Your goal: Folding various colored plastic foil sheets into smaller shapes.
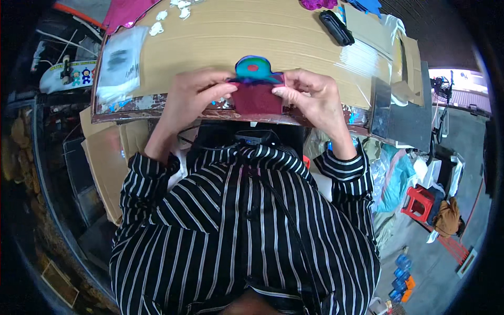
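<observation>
Between my two hands, just above the front edge of the table, is a small dark pink pouch-like piece (258,100) with a rounded blue-green top that bears a red spot. My left hand (197,94) pinches its left upper corner between thumb and fingers. On the opposite side my right hand (314,95) grips the right upper corner, thumb toward me. The piece hangs upright and its inside is hidden.
Cardboard (199,39) covers the table. A clear plastic bag (119,65) lies at the left, small white pieces (156,29) and magenta cloth (126,13) behind it. A black case (336,28) rests at the back right. A red stool (418,203) stands on the floor.
</observation>
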`<action>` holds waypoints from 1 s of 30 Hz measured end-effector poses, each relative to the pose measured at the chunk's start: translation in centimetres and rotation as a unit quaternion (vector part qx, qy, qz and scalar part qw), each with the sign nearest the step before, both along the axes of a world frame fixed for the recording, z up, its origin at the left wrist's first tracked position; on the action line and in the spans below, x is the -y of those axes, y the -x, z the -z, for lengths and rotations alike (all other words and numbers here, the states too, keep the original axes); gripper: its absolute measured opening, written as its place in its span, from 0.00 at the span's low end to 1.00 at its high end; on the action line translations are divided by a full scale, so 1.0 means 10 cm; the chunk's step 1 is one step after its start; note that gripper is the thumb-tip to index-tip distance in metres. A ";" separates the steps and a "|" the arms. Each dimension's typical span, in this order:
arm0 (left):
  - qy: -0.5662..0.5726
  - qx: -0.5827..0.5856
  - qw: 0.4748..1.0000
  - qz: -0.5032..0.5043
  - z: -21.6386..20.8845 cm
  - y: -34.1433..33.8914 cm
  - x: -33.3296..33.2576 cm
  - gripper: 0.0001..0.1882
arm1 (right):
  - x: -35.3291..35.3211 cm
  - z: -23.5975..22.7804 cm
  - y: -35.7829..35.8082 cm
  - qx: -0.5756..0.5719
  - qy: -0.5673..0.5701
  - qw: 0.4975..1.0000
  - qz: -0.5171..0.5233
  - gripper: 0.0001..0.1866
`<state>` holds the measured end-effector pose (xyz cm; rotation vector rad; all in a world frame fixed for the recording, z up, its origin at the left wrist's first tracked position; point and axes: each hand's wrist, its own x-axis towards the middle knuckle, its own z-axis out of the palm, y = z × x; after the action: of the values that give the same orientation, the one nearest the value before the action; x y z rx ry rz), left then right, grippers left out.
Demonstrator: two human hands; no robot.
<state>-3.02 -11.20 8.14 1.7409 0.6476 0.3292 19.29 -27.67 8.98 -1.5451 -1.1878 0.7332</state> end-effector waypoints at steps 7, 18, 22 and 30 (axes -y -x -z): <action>0.147 -0.056 0.986 0.060 0.09 -0.31 -0.36 0.14 | -0.24 0.05 -0.26 -0.151 0.138 0.979 -0.001 0.09; 0.152 -0.045 0.981 0.111 0.43 -0.62 -0.70 0.15 | -0.45 0.38 -0.54 -0.168 0.179 0.969 0.009 0.09; 0.078 -0.068 0.989 0.105 0.50 -0.72 -0.73 0.16 | -0.50 0.41 -0.61 -0.141 0.211 0.967 0.008 0.08; 0.021 -0.107 0.989 0.097 0.42 -0.81 -0.74 0.15 | -0.67 0.38 -0.69 -0.103 0.203 0.974 -0.021 0.07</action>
<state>5.07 -3.82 3.89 1.7964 0.6269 -0.0069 26.20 -20.99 5.21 -1.7263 -0.9570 1.1909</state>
